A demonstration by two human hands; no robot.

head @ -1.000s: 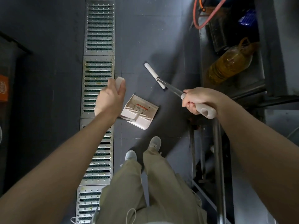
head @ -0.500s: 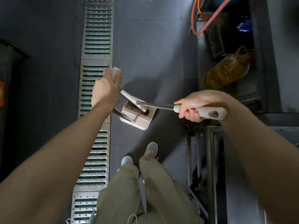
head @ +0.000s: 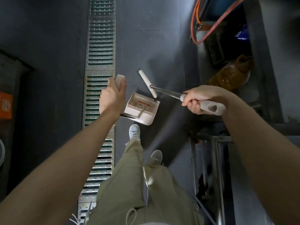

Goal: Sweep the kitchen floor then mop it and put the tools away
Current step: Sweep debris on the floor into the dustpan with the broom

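- Cream dustpan (head: 140,109), its handle gripped by the left hand (head: 112,96), could tip and spill.
- Right hand (head: 197,99) grips the broom (head: 148,84); a hard flick could scatter debris over the drain grate (head: 100,46).

Open dark floor (head: 142,38) lies ahead of both sets of fingers, between the drain grate (head: 100,51) and the shelf unit (head: 227,51). Between the left hand (head: 112,98) and right hand (head: 197,99), the dustpan (head: 141,109) and broom head (head: 147,83) fill the gap, the head just beyond the pan's open edge. Right of the right fingers, an oil jug (head: 232,75) and orange hose (head: 194,26) crowd the shelf. A steel frame (head: 215,159) stands below them.
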